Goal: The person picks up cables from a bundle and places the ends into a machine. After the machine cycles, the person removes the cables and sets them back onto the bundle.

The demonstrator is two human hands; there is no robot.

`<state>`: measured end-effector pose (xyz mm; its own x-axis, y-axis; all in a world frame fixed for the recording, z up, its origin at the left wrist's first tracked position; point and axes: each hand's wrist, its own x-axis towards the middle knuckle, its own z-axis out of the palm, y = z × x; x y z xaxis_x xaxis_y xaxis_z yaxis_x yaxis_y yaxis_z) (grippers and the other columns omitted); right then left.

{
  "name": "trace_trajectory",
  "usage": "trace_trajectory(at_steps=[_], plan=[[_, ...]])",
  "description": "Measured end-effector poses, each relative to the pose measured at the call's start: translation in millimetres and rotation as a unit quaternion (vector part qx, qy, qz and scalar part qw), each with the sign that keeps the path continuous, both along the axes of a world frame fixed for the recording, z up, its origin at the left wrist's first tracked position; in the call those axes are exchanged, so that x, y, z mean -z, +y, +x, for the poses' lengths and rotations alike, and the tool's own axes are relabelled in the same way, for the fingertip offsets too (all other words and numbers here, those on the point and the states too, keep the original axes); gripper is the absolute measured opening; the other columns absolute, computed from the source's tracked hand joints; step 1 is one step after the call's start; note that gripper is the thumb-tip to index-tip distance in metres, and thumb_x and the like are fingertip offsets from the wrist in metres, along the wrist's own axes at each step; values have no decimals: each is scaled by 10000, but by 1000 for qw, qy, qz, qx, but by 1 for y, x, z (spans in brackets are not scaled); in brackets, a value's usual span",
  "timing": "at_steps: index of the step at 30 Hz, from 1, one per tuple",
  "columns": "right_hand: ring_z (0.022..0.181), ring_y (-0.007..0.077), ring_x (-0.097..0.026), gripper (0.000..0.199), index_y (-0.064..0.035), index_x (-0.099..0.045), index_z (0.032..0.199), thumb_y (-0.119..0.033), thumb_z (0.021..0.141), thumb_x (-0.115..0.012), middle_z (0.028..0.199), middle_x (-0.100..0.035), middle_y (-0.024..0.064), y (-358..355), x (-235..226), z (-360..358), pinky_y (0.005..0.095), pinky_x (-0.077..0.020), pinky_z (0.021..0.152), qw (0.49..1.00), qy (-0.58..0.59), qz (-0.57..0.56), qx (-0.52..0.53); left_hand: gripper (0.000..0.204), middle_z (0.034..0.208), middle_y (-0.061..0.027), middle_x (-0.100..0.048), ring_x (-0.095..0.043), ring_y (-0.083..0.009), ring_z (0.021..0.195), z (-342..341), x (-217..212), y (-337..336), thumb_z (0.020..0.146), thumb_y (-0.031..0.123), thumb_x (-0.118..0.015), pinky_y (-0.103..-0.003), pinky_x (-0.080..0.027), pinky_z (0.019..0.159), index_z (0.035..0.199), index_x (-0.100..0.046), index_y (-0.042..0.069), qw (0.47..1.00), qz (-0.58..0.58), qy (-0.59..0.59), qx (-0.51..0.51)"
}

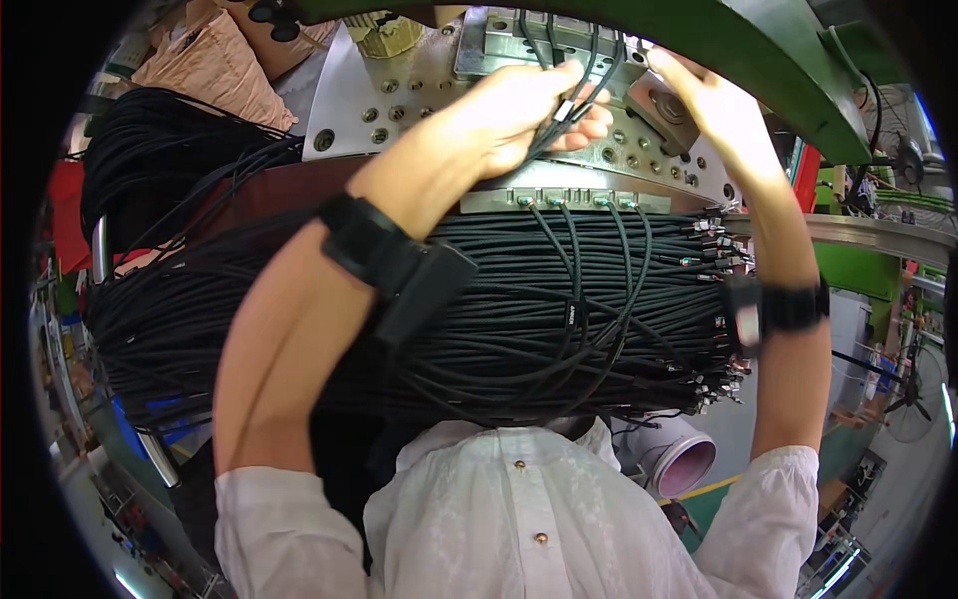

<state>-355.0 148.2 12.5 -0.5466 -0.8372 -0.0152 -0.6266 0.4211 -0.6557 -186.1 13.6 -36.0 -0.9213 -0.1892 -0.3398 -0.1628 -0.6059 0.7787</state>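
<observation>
Near the upper centre of the frame, holding several black cables [548, 135] in the curled left hand [519, 112], loosely gripped between thumb and fingers. Farther right, reaching with the right hand [711, 92] beside the steel mould block [501, 42], close to the green machine frame [798, 90]; cannot tell, through the glare, whether pinching or spread. Lower, seeing four cable ends [565, 204] set in a slotted metal bar [486, 203], above a thick black cable bundle [679, 309] across mid-frame.

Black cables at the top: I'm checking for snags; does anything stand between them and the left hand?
Nothing visible: the left hand holds the black cables directly. The cable pile lies nearer the body.
</observation>
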Motion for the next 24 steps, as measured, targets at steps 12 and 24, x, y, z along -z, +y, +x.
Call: trace_trajectory(at_steps=[12, 24], plan=[[659, 86, -543, 422, -18, -667, 1089, -393, 898, -657, 805, -643, 10, -13, -4, 34, 227, -431, 600, 990, -115, -74, 23, 223, 663, 28, -500, -443, -79, 530, 46, -53, 35, 954, 253, -585, -232, -375, 474, 905, -629, 40, 996, 63, -53, -44], [792, 191, -631, 327, -94, -704, 1061, -362, 886, -640, 908, -678, 57, -5, 34, 37, 307, -516, 741, 924, 262, -79, -269, 247, 685, -5, -399, -439, -105, 605, 197, -146, -66, 1034, 178, -428, -240, -395, 572, 846, -503, 37, 780, -322, 145, -516]])
